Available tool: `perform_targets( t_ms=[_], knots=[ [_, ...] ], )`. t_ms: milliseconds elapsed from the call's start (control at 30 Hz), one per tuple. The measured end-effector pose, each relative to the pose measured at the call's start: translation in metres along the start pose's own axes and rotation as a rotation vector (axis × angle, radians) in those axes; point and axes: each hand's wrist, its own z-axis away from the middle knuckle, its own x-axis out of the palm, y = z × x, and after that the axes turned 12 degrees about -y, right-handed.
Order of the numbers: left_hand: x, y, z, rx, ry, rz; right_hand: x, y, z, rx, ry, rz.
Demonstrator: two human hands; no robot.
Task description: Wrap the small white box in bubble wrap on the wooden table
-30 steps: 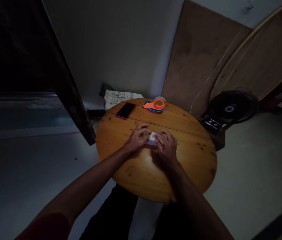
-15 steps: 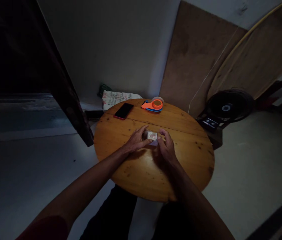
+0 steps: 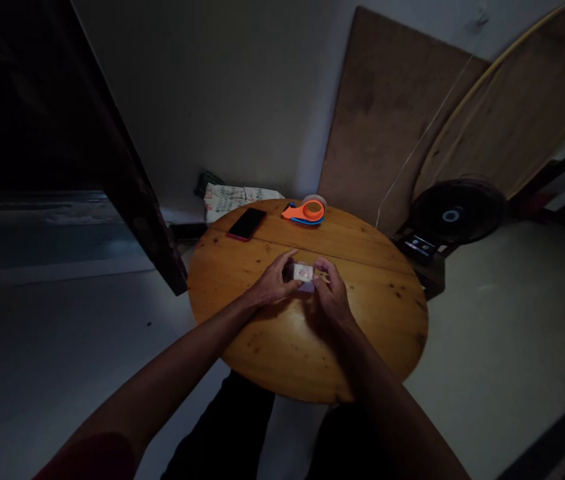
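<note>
A small whitish box (image 3: 304, 275), pale on top and perhaps wrapped in clear film, is between my two hands over the middle of the round wooden table (image 3: 272, 357). My left hand (image 3: 276, 280) grips its left side, thumb at the near edge and fingers behind. On the opposite side, my right hand (image 3: 331, 288) has its thumb and curled fingers against the box. The print on the top is too small to read. Beyond the hands lies an orange and blue tape dispenser (image 3: 306, 212) with a roll of tape.
A dark phone with a red edge (image 3: 247, 224) lies at the table's far left. Behind the table is a printed white sack (image 3: 235, 195) by the wall. A black fan (image 3: 455, 212) stands to the right, near a leaning wooden board (image 3: 382, 100) and a large round panel (image 3: 517, 100).
The view has shifted slightly. Both hands stay around the box, whose top now shows a little more plainly. Nothing has been let go.
</note>
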Motion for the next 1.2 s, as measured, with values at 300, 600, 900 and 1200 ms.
perform_targets(
  t_ms=[300, 600, 900, 1200],
  knots=[
    [0.0, 0.003, 0.0, 0.007, -0.025, 0.037, -0.003, -0.003, 0.0, 0.024, 0.048, 0.037],
    [0.003, 0.004, 0.004, 0.069, -0.056, -0.02, -0.005, -0.002, -0.002, 0.018, 0.044, 0.042],
    [0.003, 0.013, 0.01, 0.211, -0.055, -0.277, -0.008, -0.01, -0.002, -0.009, 0.024, -0.009],
    [0.002, 0.023, 0.016, 0.304, -0.087, -0.364, -0.008, -0.006, -0.005, 0.013, 0.057, -0.143]
  ],
)
